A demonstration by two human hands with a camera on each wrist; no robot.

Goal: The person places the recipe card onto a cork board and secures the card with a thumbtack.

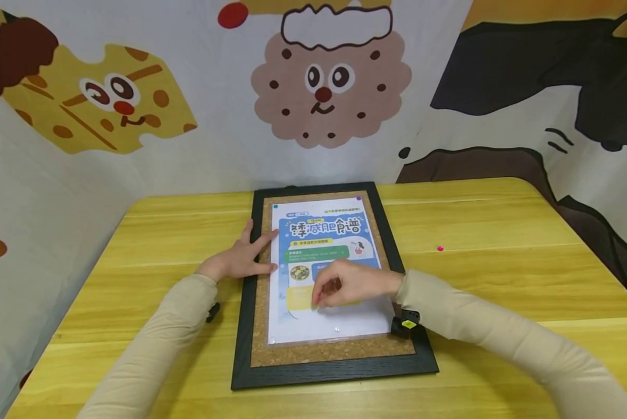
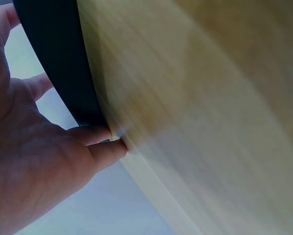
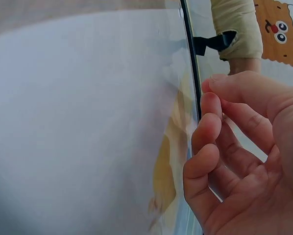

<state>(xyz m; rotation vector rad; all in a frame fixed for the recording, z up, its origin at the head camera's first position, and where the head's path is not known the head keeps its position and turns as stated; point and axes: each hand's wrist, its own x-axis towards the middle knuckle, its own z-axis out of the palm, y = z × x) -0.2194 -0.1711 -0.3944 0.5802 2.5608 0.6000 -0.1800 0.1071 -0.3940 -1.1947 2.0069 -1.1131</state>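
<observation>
A cork board [image 1: 334, 351] in a black frame [image 1: 334, 370] lies on the table, bearing a printed sheet [image 1: 303, 329] with blue artwork. My left hand [image 1: 240, 256] spreads its fingers across the frame's left side, fingertips at the sheet's left edge; the left wrist view shows this hand beside the dark frame [image 2: 58, 54]. Over the lower sheet, my right hand [image 1: 350, 283] has thumb and index fingertips pinched together. A tiny pale piece shows at those fingertips; I cannot tell its kind. In the right wrist view the other fingers [image 3: 198, 161] curl inward.
A blue pin [image 1: 275, 206] and a purple pin [image 1: 358, 198] mark the sheet's top corners. Small clear dots sit at its lower left [image 1: 273, 341] and bottom middle [image 1: 336, 329]. A pink pin [image 1: 440, 248] lies on the wooden table [image 1: 502, 233], against a cartoon-printed cloth [image 1: 213, 163].
</observation>
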